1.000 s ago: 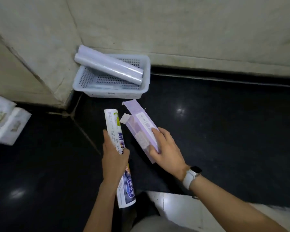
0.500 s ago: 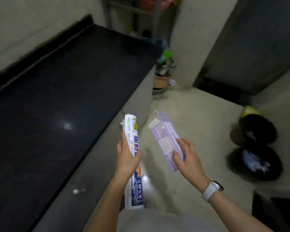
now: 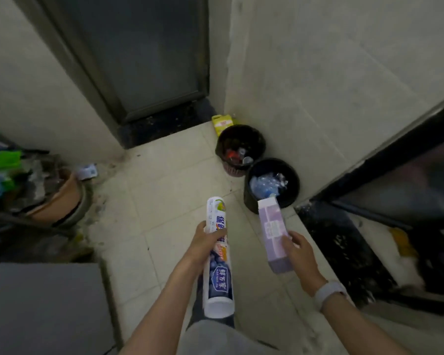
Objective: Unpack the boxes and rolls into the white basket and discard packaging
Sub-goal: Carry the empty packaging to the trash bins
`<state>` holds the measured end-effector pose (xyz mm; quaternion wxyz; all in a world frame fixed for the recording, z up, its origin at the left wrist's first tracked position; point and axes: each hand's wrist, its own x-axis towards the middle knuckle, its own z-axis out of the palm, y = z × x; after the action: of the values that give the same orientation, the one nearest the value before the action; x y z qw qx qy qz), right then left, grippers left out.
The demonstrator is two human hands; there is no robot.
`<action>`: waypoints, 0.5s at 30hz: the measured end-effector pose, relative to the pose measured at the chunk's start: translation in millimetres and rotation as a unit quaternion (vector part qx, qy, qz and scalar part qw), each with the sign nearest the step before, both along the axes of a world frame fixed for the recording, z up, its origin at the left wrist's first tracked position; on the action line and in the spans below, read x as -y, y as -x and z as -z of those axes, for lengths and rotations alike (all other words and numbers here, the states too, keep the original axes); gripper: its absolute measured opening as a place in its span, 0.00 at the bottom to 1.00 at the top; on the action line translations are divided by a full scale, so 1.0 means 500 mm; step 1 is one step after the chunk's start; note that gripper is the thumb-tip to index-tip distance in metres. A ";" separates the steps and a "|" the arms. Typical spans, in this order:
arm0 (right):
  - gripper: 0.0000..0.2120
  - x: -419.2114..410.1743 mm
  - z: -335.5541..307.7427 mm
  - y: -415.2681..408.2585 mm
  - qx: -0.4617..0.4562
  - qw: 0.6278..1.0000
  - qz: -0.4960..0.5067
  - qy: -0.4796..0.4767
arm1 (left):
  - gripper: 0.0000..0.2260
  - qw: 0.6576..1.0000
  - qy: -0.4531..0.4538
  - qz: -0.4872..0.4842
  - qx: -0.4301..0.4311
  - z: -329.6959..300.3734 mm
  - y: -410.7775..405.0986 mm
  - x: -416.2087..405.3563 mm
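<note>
Since the earlier frame, the view had swung from the black counter to a tiled floor corner, and the nearer black round bin [image 3: 272,184] now sat just beyond the hands, right of centre. Low in the frame's middle, the left hand [image 3: 205,243] was wrapped around a printed white and blue roll [image 3: 218,257], pointing away. Beside it, the right hand [image 3: 299,248] gripped the pale purple cardboard box [image 3: 273,233], whose far end overlapped the bin's near rim. A second black bin [image 3: 240,147] stood behind.

The printed roll [image 3: 218,254] carries large blue Chinese characters, perhaps "保鲜"; the purple box's [image 3: 274,233] label is illegible.
</note>
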<state>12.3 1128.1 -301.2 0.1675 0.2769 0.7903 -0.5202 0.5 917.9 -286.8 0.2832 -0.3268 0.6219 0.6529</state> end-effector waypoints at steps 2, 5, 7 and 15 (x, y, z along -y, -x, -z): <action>0.18 -0.015 0.031 0.084 0.041 0.995 0.080 0.036 | 0.20 0.999 -0.026 0.036 0.017 0.024 0.115 -0.028; 0.16 -0.042 0.089 0.207 0.075 0.983 0.156 0.067 | 0.20 0.991 -0.083 0.090 0.057 0.077 0.271 -0.082; 0.15 -0.067 0.140 0.277 0.099 0.970 0.205 0.089 | 0.16 0.985 -0.092 0.123 0.079 0.119 0.364 -0.127; 0.09 -0.194 0.405 0.493 0.148 0.941 0.271 0.138 | 0.18 0.973 -0.049 0.200 0.104 0.422 0.643 -0.307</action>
<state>-234.3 1225.3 -503.5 0.1714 0.5287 0.5724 -0.6029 -321.3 1071.6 -497.7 0.4864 -0.2477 0.6093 0.5751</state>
